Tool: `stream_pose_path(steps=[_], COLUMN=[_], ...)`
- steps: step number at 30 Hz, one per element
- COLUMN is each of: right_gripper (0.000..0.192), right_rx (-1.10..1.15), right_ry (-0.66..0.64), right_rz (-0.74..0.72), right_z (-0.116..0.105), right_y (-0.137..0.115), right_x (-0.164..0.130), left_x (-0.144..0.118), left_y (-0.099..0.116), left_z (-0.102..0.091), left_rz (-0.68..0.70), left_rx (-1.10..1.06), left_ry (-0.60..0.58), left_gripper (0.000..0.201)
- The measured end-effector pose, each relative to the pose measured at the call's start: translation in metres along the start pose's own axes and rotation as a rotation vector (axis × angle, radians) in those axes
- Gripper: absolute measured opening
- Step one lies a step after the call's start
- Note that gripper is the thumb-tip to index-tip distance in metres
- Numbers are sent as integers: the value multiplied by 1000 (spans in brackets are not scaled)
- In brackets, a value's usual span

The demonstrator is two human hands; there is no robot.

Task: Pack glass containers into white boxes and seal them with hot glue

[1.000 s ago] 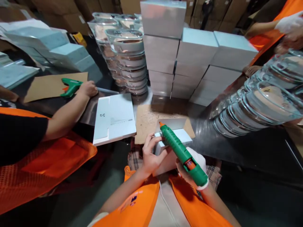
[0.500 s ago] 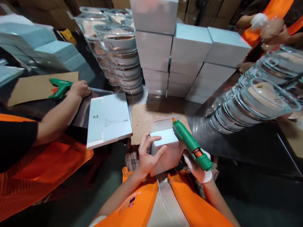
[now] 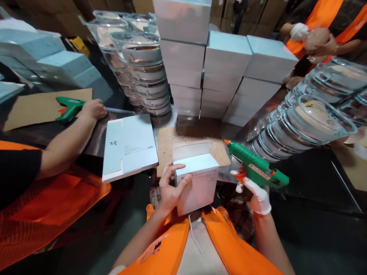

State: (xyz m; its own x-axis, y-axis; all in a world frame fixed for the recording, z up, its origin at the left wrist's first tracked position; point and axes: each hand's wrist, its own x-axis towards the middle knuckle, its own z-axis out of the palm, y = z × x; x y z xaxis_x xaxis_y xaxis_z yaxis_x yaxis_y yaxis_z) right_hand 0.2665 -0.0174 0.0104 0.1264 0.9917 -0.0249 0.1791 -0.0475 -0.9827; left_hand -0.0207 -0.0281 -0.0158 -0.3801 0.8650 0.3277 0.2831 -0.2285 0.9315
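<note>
A small white box [image 3: 197,187] is held against the table edge by my left hand [image 3: 172,187], with the thumb on its front and the fingers over its left side. The flap [image 3: 191,151] at the far side of the box stands up. My right hand [image 3: 256,194], in a white glove, grips a green hot glue gun [image 3: 255,162] by its handle. Its orange nozzle points up and left, apart from the box on its right. Under the box's far side lies a cardboard sheet [image 3: 166,149] with bits of dried glue on it.
Flat white cartons [image 3: 137,141] lie to the left. Stacked white boxes [image 3: 183,61] stand ahead, between stacks of clear tubs [image 3: 151,72] and more tubs [image 3: 286,133]. A co-worker's arm [image 3: 69,141] rests at left near another green glue gun [image 3: 70,109]; another person [image 3: 318,34] works at right.
My right hand has moved the glue gun right, away from the box's flap, and turned it side-on. My left hand keeps hold of the box, which has turned slightly.
</note>
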Motion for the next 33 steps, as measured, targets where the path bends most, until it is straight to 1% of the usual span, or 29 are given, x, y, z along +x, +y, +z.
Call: stream_pose_path(steps=[2, 5, 7, 9, 11, 13, 14, 15, 16, 17, 18, 19, 20, 21, 23, 24, 26, 28, 29, 30, 33], right_gripper=[47, 58, 60, 64, 65, 60, 55, 51, 46, 39, 32, 31, 38, 46, 53, 54, 56, 58, 58, 60, 77], right_rx=[106, 197, 167, 90, -34, -198, -290, -383, -455, -480, -454, -384, -278, -152, 55, 126, 223, 239, 204, 153, 41], right_ry=[-36, -79, -91, -109, -112, -97, -71, -28, 23, 71, 94, 79, 18, -84, -300, -369, -405, -371, -381, -424, -633], right_rz=[181, 427, 500, 541, 556, 566, 552, 504, 421, 314, 205, 115, 64, 61, 131, 175, 230, 208, 161, 91, -159], right_z=[-2, 9, 18, 21, 13, -2, -9, -14, -16, -14, -9, 0, 11, 23, 47, 56, 67, 67, 63, 58, 43], right_y=[-5, -6, -1, 4, 5, 1, -4, -10, -18, -27, -37, -46, -54, -61, -69, -71, -68, -63, -60, -58, -57], right_x=[20, 53, 70, 82, 89, 92, 92, 91, 89, 85, 81, 76, 72, 68, 65, 66, 68, 71, 71, 71, 68], left_x=[2, 5, 7, 8, 9, 11, 12, 13, 14, 14, 15, 15, 15, 14, 12, 11, 10, 10, 10, 11, 16], left_y=[0, 3, 6, 7, 8, 9, 9, 10, 11, 12, 13, 14, 15, 15, 15, 15, 13, 11, 10, 9, 4], left_z=[-2, -2, -2, -4, -6, -9, -9, -9, -9, -7, -5, -3, -1, 1, 5, 6, 8, 10, 11, 11, 12], left_rz=[-28, -60, -73, -80, -84, -90, -93, -96, -100, -105, -110, -117, -125, -136, -146, -142, -126, -126, -133, -139, -147], left_rx=[-41, -98, -130, -157, -187, -224, -243, -259, -268, -270, -269, -267, -272, -286, -318, -323, -313, -312, -342, -398, -611], left_ry=[0, -2, -1, -3, -3, -1, 2, 4, 4, 0, -12, -33, -60, -92, -137, -143, -130, -105, -86, -64, -33], left_gripper=[30, 30, 30, 29, 28, 29, 29, 29, 28, 29, 29, 31, 32, 34, 37, 38, 38, 39, 41, 44, 62])
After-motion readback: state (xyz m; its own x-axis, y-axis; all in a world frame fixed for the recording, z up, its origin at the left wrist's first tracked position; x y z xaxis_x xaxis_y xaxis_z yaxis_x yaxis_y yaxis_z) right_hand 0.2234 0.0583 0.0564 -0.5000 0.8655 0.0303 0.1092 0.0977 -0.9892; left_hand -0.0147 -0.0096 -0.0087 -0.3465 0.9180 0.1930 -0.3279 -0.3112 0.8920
